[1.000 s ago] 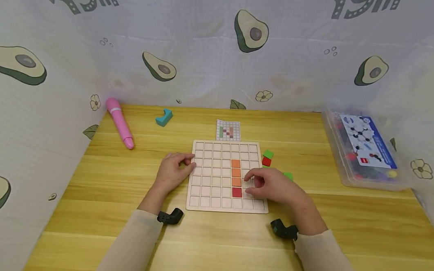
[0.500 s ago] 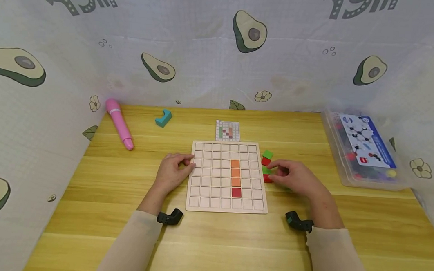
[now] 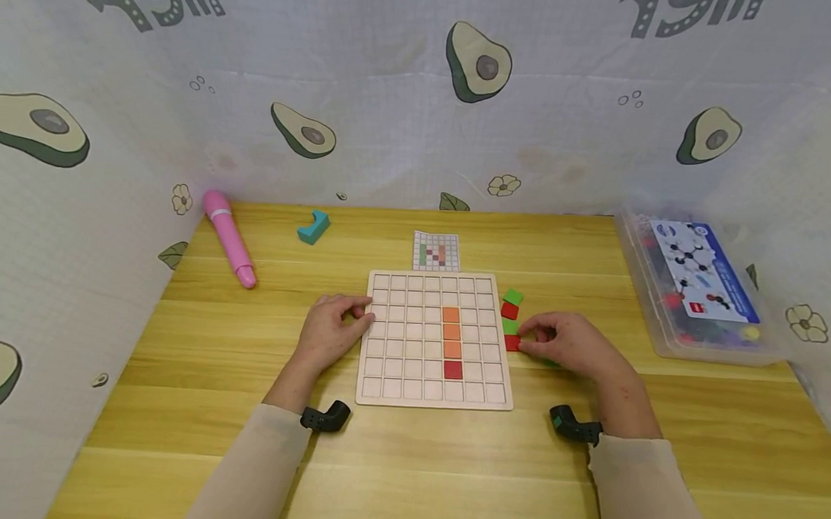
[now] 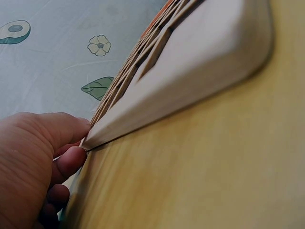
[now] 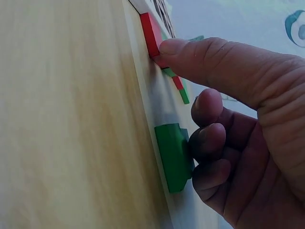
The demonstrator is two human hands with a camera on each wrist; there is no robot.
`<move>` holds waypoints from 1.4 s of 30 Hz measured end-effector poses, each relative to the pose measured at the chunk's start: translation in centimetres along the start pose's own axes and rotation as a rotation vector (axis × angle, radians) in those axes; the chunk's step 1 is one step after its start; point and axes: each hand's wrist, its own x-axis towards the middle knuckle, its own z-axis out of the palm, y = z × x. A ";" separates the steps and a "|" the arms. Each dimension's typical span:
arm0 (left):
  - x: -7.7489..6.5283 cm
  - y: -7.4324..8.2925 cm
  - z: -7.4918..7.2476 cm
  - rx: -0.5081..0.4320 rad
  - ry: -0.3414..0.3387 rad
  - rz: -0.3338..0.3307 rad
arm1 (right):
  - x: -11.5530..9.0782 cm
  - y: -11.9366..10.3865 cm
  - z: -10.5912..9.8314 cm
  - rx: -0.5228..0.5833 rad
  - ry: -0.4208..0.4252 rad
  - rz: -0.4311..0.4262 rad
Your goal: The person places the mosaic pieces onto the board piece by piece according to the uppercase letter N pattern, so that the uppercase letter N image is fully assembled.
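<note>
A pale wooden grid board point(image 3: 408, 396) lies flat in front of the person. One of its columns holds several orange tiles point(image 3: 451, 332) above a red tile point(image 3: 453, 370). At the board's left edge, the thumb and forefinger of the left hand point(image 3: 329, 329) touch the rim, fingers relaxed. The right hand point(image 3: 569, 344) is just beyond the right edge. Its thumb and forefinger pinch a loose red tile point(image 5: 151, 36) at its near end; the forefinger is mostly hidden in the right wrist view. Below its other, curled fingers lie green tiles point(image 5: 170, 157).
Green tiles point(image 3: 512, 297) and another red tile point(image 3: 509, 311) line the board's right side. A printed pattern card point(image 3: 436, 251) lies behind the board. Farther off are a pink microphone-like toy point(image 3: 229, 238), a teal block point(image 3: 314, 227) and a clear plastic box point(image 3: 703, 286).
The right hand has moved from above the board to the loose tiles at its right and stays at the red one. The left hand has kept its place.
</note>
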 end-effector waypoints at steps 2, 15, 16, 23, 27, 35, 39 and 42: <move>0.0 0.0 0.0 0.000 -0.002 -0.003 | 0.1 0.1 0.0 -0.002 -0.003 -0.001; -0.1 0.0 0.0 0.000 0.001 -0.007 | -0.1 0.1 -0.3 -0.014 -0.041 -0.034; 0.0 0.0 0.0 -0.001 0.001 -0.008 | -0.1 0.1 -0.3 -0.017 -0.046 -0.034; -0.1 -0.1 0.1 0.001 0.007 0.008 | -0.2 0.3 -0.4 -0.028 -0.064 -0.032; -0.1 0.0 0.2 -0.002 0.008 0.004 | -0.3 0.4 -0.3 -0.031 -0.060 -0.034; -0.1 0.0 0.2 0.003 0.007 -0.001 | -0.3 0.6 -0.1 -0.029 -0.044 -0.046; -0.1 0.0 0.2 0.009 0.007 0.001 | -0.3 0.5 0.0 -0.039 -0.037 -0.059; 0.0 -0.1 0.3 0.008 0.011 0.004 | -0.3 0.5 0.0 -0.039 -0.037 -0.067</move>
